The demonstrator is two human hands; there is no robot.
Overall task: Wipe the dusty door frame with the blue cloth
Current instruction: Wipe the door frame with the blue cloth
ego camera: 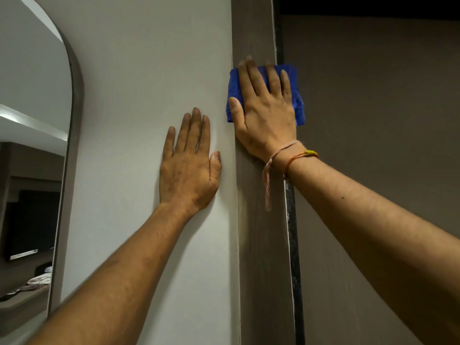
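On door frame point(258, 220) | right hand point(263, 108) spread flat, pressing blue cloth point(297, 95) | left hand point(189, 165) flat on wall point(149, 70)

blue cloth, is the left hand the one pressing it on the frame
No, the right hand presses the blue cloth on the door frame; the left hand lies flat on the wall.

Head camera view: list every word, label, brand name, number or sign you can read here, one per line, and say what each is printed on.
No text can be read anywhere in this view.
Screen reflected in the mirror: a pale strip along its lower edge, too small and blurred to read.
Blue cloth, door frame, wall, thread bracelets: no print visible.
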